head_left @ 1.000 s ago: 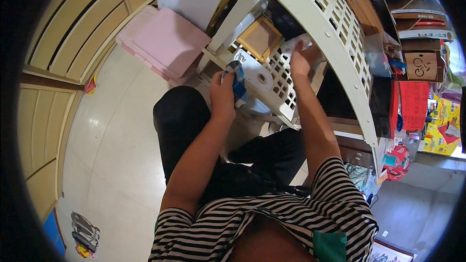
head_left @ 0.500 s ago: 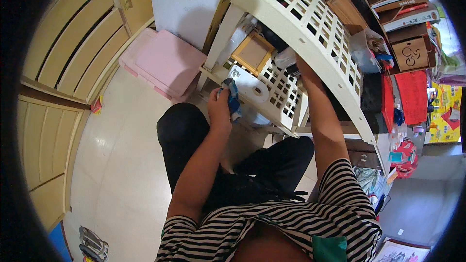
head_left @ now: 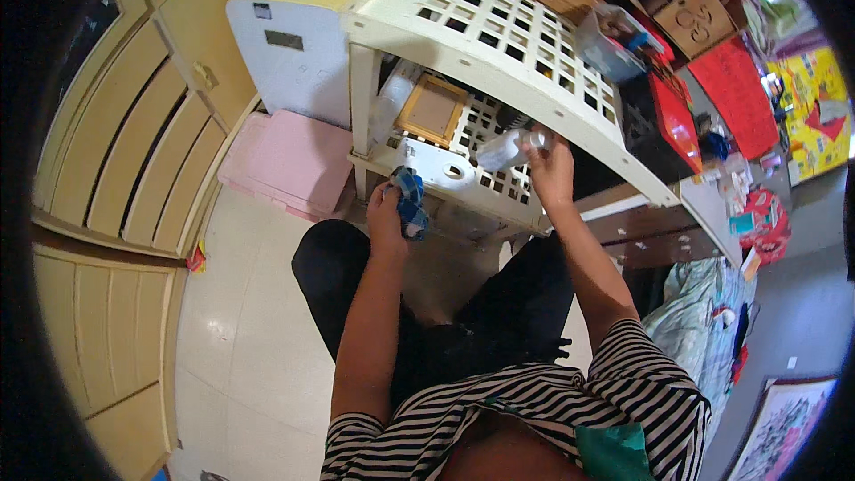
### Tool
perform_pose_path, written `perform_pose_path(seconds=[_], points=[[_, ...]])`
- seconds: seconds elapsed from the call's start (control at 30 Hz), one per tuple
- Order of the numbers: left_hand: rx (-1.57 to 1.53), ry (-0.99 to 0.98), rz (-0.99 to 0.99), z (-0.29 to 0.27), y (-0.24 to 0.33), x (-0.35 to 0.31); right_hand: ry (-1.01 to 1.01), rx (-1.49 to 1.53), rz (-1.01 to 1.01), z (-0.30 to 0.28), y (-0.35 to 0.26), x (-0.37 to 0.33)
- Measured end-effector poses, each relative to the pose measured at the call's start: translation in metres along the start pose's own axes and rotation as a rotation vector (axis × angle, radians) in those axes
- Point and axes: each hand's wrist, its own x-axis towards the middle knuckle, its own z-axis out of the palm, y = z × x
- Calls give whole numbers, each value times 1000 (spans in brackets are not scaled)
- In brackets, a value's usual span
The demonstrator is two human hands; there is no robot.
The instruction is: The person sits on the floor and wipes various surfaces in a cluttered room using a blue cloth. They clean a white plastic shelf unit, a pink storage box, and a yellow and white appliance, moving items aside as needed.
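Observation:
My left hand (head_left: pixel 386 218) grips a blue checked cloth (head_left: pixel 411 203) at the front edge of the lower shelf of a white plastic lattice rack (head_left: pixel 499 49). My right hand (head_left: pixel 553 171) holds a white bottle (head_left: pixel 506 150) lying on its side just above that lower shelf. Beside the cloth a white roll of tissue (head_left: pixel 445 169) lies on the shelf. Behind it a small wooden frame (head_left: pixel 433 111) leans at the back of the shelf.
A pink flat box (head_left: pixel 289 160) lies on the pale tiled floor left of the rack, with a white appliance (head_left: pixel 285 49) behind it. Cardboard boxes (head_left: pixel 695 18) and clutter crowd the right side. Yellow panelled cabinet doors (head_left: pixel 116 169) line the left.
The view has shifted so the rack sits higher and more centred. My right hand now holds the white bottle over the lower shelf; my left hand still grips the cloth.

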Motion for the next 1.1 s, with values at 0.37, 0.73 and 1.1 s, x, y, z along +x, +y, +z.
perform_pose_path(seconds=[0.37,0.73,1.1], points=[[982,-816,237,35,-16,-70,-221,864,185,-69,-62,-96],[1092,-356,556,45,72,-162,-753,1166,-229,-108,-193,-68],[998,417,857,-2,99,-190,-619,699,-812,-7,-183,-158]])
